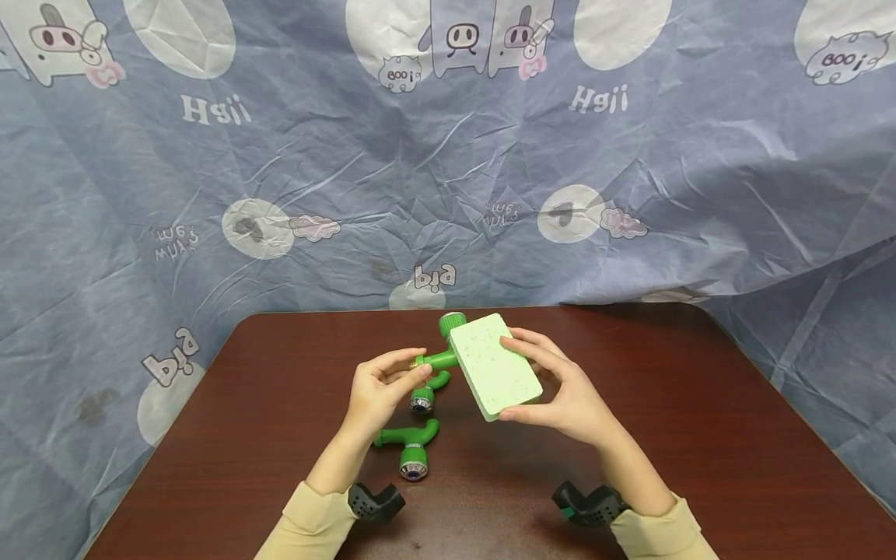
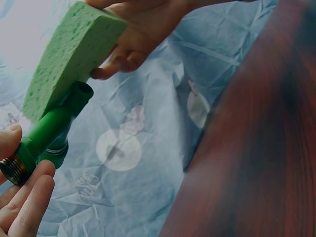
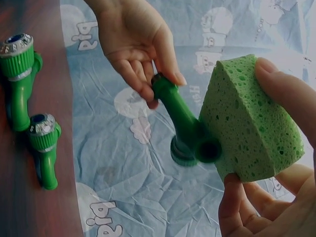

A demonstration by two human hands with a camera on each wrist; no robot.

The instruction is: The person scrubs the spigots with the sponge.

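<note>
a: where's the tap?
b: the green tap is up in the air over the middle of the worktop, well inside its left and right edges. the sponge seems to be against its side.
a: how is it held?
b: by one end. the left hand pinches it at the threaded end between thumb and fingertips; the rest juts out unsupported.
a: so what worries you?
b: twisting. a push from the sponge, far out from that pinch, could swing the tap round or lever it free.
a: and the other hand?
b: the right hand holds the sponge between thumb and fingers. squeezed too hard, the soft block might buckle and slip out. i can't tell whether it's wet; if so, both grips would suffer.
a: if the tap dropped?
b: it could strike the farther tap or the nearer tap, both lying a little left of the worktop's middle, or dent the wood.
a: anything further out?
b: the left wrist camera shows just beside that nearer tap in the head view. its height is hard to judge, but dipping the forearm might nudge the tap.
</note>
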